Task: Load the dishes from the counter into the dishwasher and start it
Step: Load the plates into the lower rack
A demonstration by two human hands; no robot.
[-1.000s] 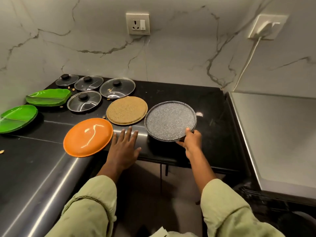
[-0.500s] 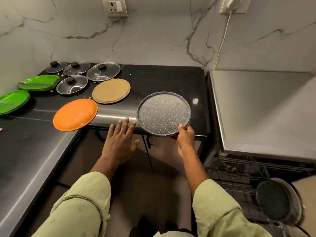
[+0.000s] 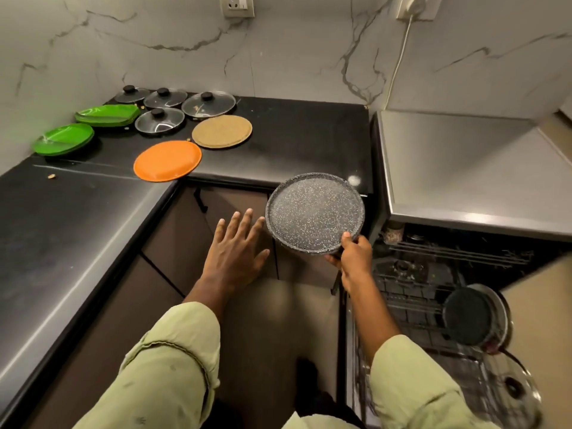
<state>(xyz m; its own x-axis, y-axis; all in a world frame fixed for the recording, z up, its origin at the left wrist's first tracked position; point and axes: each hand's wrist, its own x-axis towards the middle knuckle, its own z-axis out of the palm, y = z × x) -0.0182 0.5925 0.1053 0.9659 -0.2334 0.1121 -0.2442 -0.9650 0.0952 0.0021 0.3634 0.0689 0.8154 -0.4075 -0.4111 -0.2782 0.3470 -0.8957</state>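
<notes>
right hand point(image 3: 356, 253) now pinches the speckled grey plate point(image 3: 314, 212) clear of the desk point(image 3: 294, 150), near the open dishwasher rack point(image 3: 411, 292) at right, ready for loading; left hand point(image 3: 236, 246) hovers open.

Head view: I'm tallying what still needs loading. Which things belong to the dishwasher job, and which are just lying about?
Job: speckled plate in the right hand, orange plate, tan plate, green plates, glass lids, dishwasher rack.
Lying about: wall socket, cable, crumb.
</notes>
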